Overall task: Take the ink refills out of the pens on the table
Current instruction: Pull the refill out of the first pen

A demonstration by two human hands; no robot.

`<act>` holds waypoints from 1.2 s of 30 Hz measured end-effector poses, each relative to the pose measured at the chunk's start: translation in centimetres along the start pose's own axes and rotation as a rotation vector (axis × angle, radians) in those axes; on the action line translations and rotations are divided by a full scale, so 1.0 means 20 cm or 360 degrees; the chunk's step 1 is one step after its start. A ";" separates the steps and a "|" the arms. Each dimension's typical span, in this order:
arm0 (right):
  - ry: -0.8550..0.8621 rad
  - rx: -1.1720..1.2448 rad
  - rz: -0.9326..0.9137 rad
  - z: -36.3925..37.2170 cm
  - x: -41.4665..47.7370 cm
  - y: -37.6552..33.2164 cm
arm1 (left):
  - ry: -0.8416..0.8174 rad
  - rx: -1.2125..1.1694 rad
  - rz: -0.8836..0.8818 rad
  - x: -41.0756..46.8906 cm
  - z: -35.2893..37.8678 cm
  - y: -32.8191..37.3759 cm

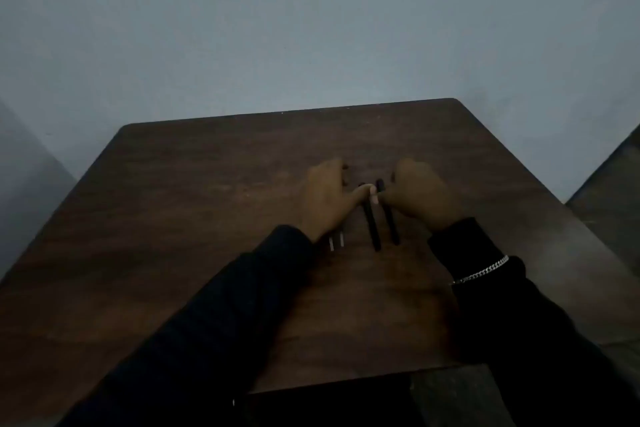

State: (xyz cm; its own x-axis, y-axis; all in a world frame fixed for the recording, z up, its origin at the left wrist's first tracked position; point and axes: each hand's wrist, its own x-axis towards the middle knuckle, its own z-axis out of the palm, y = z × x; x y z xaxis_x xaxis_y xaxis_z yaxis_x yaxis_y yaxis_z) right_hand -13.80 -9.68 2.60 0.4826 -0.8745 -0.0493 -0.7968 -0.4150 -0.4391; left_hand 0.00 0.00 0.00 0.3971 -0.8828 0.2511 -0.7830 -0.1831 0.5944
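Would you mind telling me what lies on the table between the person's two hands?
In the head view, two black pens lie side by side between the left hand and right hand.

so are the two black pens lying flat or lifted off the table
Lying flat: both black pens rest side by side on the table.

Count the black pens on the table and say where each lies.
2. One black pen lies between the hands, its far end under the left hand's thumb; the other black pen lies just right of it, beside the right hand. More may be hidden under the hands.
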 end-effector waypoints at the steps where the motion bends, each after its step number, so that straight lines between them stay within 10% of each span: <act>1: -0.0047 0.0006 0.0023 0.01 -0.01 0.01 | -0.0023 -0.0045 -0.0032 0.00 0.01 0.00; 20: -0.0216 0.0537 0.0304 0.00 0.00 0.07 | -0.0141 -0.1235 -0.0245 -0.09 0.03 -0.10; 36: -0.0330 0.1474 -0.0519 0.05 -0.06 -0.31 | 0.0078 -0.1385 -0.0078 -0.15 -0.20 -0.15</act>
State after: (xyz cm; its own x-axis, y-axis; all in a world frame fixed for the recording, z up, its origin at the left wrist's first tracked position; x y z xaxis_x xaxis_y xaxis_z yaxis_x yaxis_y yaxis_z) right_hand -9.14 -5.92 4.51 0.7509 -0.6554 0.0812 -0.0600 -0.1902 -0.9799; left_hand 3.09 4.98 0.52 0.4567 -0.8592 0.2308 -0.1285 0.1930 0.9727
